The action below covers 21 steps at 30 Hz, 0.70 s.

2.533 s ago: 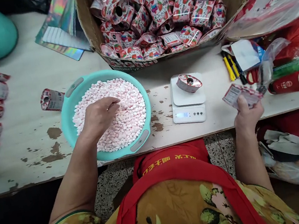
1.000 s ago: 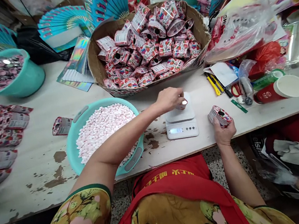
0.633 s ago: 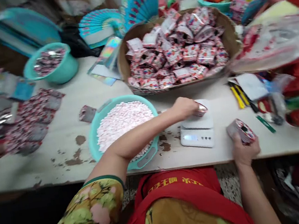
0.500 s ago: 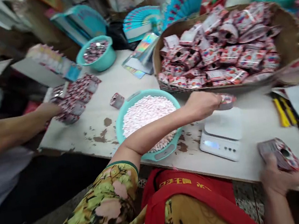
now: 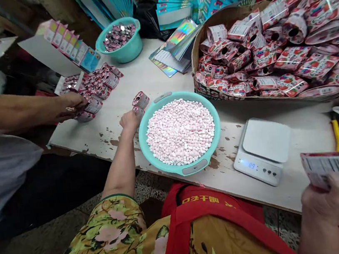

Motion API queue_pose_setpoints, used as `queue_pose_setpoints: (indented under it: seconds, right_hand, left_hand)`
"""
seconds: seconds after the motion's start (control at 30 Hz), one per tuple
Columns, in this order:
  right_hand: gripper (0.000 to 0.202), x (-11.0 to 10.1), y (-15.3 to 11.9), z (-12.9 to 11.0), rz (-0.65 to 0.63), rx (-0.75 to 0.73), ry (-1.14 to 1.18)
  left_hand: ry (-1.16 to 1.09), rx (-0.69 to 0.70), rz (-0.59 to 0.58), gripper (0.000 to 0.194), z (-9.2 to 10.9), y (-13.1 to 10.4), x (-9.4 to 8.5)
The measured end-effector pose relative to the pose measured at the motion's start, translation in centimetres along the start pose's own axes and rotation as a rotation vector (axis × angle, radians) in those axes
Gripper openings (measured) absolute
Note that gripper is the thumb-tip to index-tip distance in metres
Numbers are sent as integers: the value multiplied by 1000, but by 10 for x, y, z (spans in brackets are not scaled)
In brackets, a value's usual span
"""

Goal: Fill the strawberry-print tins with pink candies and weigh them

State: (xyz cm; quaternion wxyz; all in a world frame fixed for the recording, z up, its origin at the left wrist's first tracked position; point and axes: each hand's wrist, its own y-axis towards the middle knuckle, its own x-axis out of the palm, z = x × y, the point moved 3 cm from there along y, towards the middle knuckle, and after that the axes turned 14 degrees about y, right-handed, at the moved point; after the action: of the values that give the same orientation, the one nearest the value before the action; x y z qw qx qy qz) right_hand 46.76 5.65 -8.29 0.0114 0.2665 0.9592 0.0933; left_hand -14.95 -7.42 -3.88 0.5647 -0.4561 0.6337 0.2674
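Observation:
My left hand (image 5: pixel 130 121) is closed on a small pink-red package at the left rim of the turquoise basin (image 5: pixel 142 141). Another such package (image 5: pixel 141 100) stands just beyond my fingers. Small pale pink candies (image 5: pixel 180 131) fill the basin. At the lower right, my right hand (image 5: pixel 334 200) grips a pink-red package (image 5: pixel 326 168) with a white label. Between the basin and that hand, the white scale (image 5: pixel 266 140) has a lit display and a bare plate.
Behind the scale stands a large carton (image 5: pixel 279 99) of pink-red packages. A co-worker's hand (image 5: pixel 73 104) touches packages (image 5: pixel 100 84) at the left. A smaller turquoise bowl (image 5: pixel 127 51) holds round caps. Yellow-handled tools (image 5: pixel 338 137) lie at the right.
My left hand has swung from above the scale to the left side of the basin, now with a package there. The right hand's package has turned. The view has shifted.

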Motion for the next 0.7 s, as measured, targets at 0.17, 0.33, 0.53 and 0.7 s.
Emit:
queue_pose_setpoints:
  seconds: [0.17,0.33,0.53,0.7]
  right_hand:
    - [52,74,-34,-39,-383,223,295]
    - [56,127,-76,-61,-796,338,285]
    - [55,179,-110,-84,-1137,333,190]
    - [51,202,-126,-103,-1208,277,163]
  left_hand:
    - [-238,142,293,51,18,-53,-2]
    - [-231,566,137,56,75,-96,13]
    - [-326,548,32,57,123,-120,5]
    - [-671,349,-58,47,132,-116,11]
